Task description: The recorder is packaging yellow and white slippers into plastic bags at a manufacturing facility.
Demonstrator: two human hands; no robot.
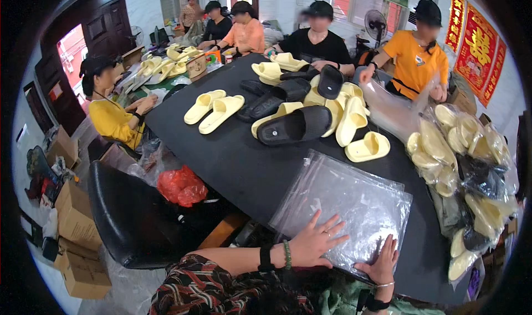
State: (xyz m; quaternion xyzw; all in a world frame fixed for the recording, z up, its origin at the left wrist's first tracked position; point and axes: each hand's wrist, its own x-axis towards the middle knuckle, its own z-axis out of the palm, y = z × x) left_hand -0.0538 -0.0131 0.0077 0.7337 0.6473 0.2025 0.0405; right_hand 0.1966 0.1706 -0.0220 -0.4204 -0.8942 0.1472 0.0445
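Note:
A stack of clear plastic bags lies flat on the black table in front of me, its sheets slightly fanned at the left edge. My left hand rests on the near left part of the stack, fingers spread. At the near right corner, my right hand presses on the plastic with fingers stretched out. Neither hand grips anything. Beyond the bags lies a pile of slides: a black slide rests against a yellow one, and a single yellow slide sits nearest the stack.
A yellow pair stands left of the pile on the black table. Bagged slides heap along the right edge. A black chair and cardboard boxes stand at left. Several co-workers sit or stand around the tables; one handles clear plastic.

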